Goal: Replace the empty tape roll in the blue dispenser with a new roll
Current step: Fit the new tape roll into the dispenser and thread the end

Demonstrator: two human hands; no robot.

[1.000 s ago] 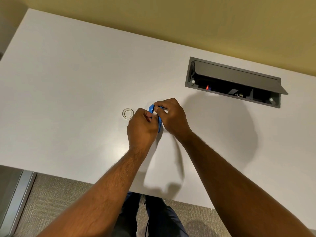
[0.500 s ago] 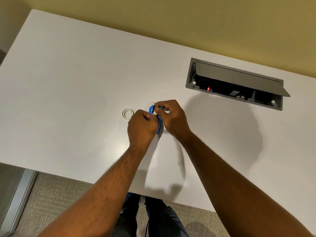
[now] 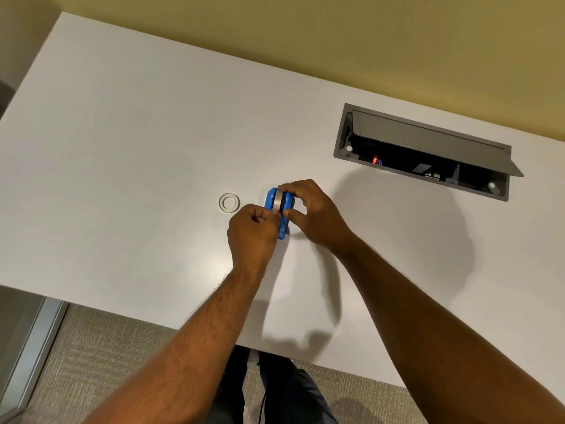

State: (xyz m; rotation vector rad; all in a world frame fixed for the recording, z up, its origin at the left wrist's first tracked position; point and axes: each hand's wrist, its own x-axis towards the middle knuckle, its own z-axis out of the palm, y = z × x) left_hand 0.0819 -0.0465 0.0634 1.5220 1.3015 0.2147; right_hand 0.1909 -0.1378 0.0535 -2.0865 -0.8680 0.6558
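The blue dispenser (image 3: 271,201) stands on the white table (image 3: 122,148) near its middle. A tape roll (image 3: 278,201) sits inside it, its greyish band showing from above. My right hand (image 3: 315,214) grips the dispenser from the right side. My left hand (image 3: 252,232) is closed at the dispenser's near end, its fingertips pinched on the tape end at the roll. A small empty white ring, the bare tape core (image 3: 229,202), lies flat on the table just left of the dispenser.
An open grey cable box (image 3: 425,151) is set into the table at the back right, lid tilted up. A yellow wall runs behind the table. The table's near edge lies below my forearms, with carpet and my legs beneath.
My right hand has shifted a little to the right, uncovering the top of the dispenser and the roll inside. My left hand stays pinched at the near end.
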